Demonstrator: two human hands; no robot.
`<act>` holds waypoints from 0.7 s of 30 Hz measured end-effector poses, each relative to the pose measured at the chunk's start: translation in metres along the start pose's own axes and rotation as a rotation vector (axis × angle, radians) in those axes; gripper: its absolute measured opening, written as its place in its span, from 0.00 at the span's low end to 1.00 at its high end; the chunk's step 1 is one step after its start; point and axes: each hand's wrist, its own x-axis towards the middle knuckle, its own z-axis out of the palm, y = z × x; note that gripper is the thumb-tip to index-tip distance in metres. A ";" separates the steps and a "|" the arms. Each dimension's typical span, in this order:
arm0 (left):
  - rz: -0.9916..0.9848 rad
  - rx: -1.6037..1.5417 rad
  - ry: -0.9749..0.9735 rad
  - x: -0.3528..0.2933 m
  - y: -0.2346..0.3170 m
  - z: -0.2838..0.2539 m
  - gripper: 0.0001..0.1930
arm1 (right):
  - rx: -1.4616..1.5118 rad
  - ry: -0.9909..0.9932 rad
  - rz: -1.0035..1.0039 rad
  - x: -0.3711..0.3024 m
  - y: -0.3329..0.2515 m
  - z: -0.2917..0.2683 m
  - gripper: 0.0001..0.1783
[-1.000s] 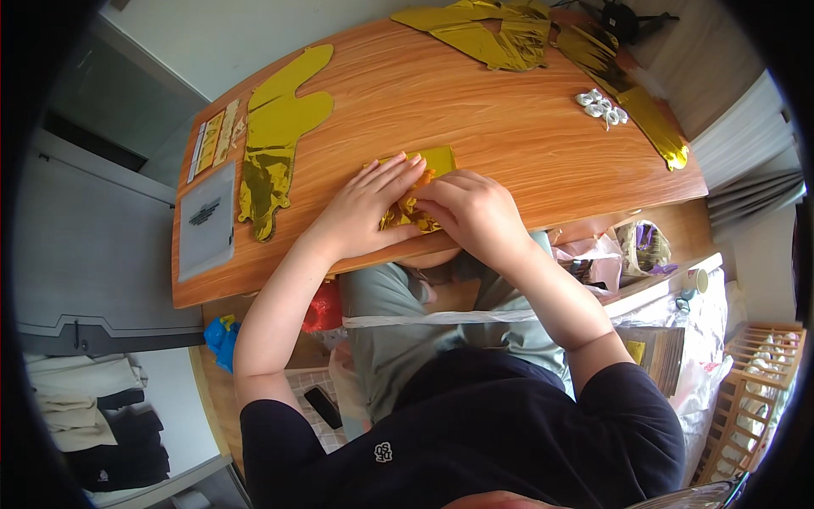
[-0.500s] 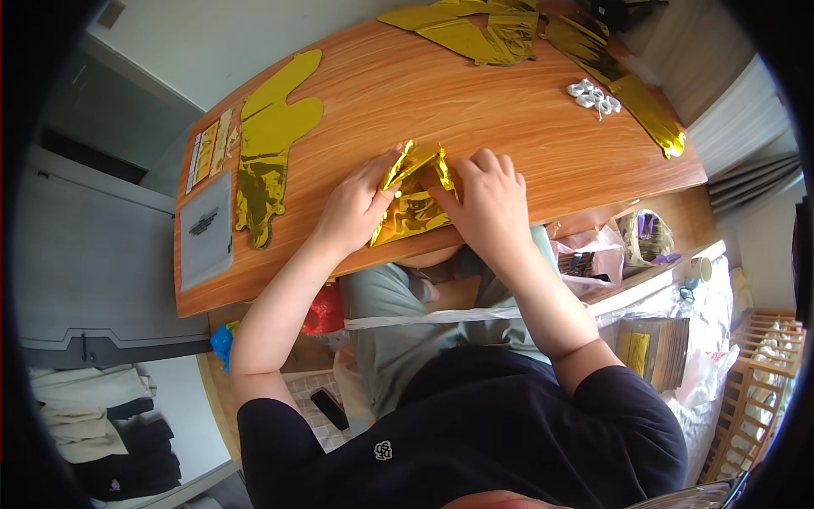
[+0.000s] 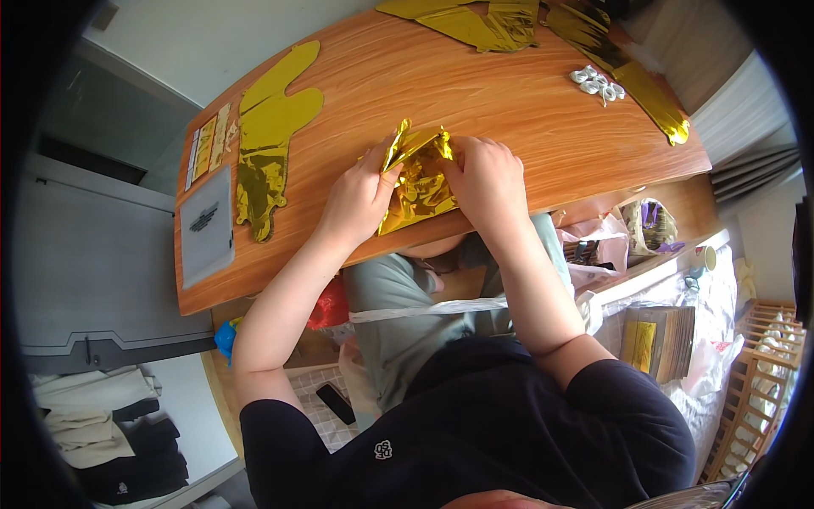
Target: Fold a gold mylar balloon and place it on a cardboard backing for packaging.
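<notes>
Between my hands, a shiny gold foil balloon [image 3: 421, 188], flat and partly folded, lies at the table's near edge. My left hand [image 3: 366, 191] grips its left side, where a strip of foil stands up past the fingers. On the opposite side my right hand [image 3: 490, 176] has its fingers closed on the upper right corner, the thumb lying against the foil. The right fingertips are partly hidden behind the hand. Creases run across the foil's middle.
More flat gold foil balloons lie on the wooden table [image 3: 373, 93]: one shaped balloon [image 3: 275, 127] at left, another [image 3: 475, 25] at the far edge, and a long one [image 3: 649, 97] at right. White ribbon coils [image 3: 598, 86] sit near it. A translucent pouch [image 3: 207, 231] rests at the left edge.
Both hands have shifted slightly farther from me with the foil. The foil's top left strip now stands more folded, and the right fingers are curled more closely around the corner.
</notes>
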 end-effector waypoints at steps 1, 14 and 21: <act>0.027 0.002 0.022 0.000 0.000 0.000 0.23 | -0.038 -0.025 0.013 0.001 -0.003 -0.001 0.18; 0.059 0.007 0.017 -0.001 0.004 -0.004 0.23 | -0.081 0.150 -0.110 -0.004 -0.008 0.017 0.09; 0.172 0.070 0.064 0.002 -0.001 0.001 0.21 | -0.222 0.151 -0.243 -0.008 -0.015 0.019 0.04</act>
